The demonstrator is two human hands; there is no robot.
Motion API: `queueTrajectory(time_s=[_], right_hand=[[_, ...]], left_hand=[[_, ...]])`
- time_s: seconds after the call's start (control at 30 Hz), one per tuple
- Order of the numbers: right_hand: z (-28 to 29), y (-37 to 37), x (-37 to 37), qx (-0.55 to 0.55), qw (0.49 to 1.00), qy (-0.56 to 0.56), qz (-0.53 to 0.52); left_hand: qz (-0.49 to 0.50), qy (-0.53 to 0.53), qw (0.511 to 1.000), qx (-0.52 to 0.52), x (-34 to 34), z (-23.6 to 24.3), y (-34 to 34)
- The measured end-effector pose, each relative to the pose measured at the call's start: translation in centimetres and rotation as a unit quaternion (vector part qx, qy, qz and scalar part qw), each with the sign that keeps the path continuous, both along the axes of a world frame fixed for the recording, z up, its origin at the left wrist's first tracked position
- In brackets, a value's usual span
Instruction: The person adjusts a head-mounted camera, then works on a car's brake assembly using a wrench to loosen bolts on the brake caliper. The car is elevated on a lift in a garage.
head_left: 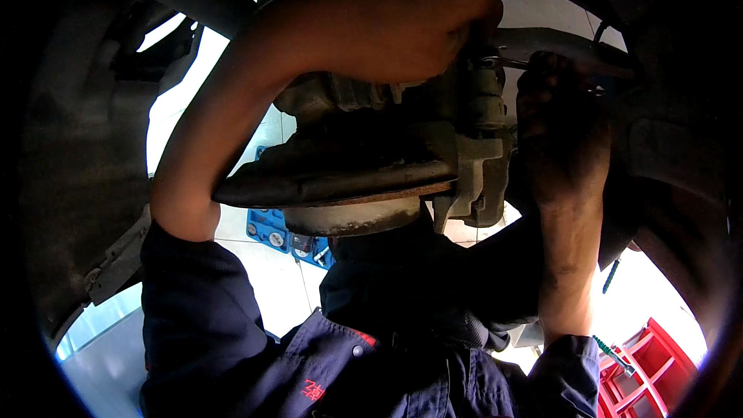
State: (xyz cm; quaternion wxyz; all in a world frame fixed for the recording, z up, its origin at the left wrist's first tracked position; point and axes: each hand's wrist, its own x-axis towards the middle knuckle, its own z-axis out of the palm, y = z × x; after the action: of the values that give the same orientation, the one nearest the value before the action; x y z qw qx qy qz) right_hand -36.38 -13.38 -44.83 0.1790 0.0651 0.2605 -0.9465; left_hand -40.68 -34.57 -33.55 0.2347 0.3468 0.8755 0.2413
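My left arm arches over the brake disc (333, 188). My left hand (457, 19) is curled at the top of the brake caliper (484, 108), its fingers bent down and mostly hidden; whatever they grip cannot be made out. To the right of the caliper, my right hand (563, 112) is raised with its fingers closed round a thin metal wrench (508, 62). The wrench's left end reaches the top of the caliper, close to my left hand. Deep shadow covers the fingers of my right hand.
Dark wheel-arch walls (85, 131) close in on both sides. A curved metal arm (573, 45) runs behind my right hand. Below lie a blue tool case (267, 228) with its sockets, a red tray (654, 368) and a green-and-silver tool (615, 356).
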Motion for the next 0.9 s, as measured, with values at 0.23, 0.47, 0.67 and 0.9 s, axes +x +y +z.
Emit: queueTrajectory(time_s=[0.23, 0.47, 0.67, 0.9], right_hand=[[0.2, -0.7, 0.3, -0.015, 0.999, -0.032, -0.027], [0.8, -1.1, 1.5, 0.511, 0.733, 0.428, -0.139], [2.5, -1.4, 3.5, 0.591, 0.459, 0.637, -0.183], [0.2, -0.4, 0.3, 0.32, 0.894, 0.272, -0.158]], left_hand=[[-0.019, -0.03, 0.999, 0.024, -0.9, 0.0, -0.3], [0.001, 0.001, 0.999, -0.037, 0.1, 0.5, 0.1], [-0.052, 0.064, 0.996, -0.03, 0.4, 0.9, -0.2], [0.004, -0.092, 0.995, -0.027, -0.8, 1.2, -0.1]])
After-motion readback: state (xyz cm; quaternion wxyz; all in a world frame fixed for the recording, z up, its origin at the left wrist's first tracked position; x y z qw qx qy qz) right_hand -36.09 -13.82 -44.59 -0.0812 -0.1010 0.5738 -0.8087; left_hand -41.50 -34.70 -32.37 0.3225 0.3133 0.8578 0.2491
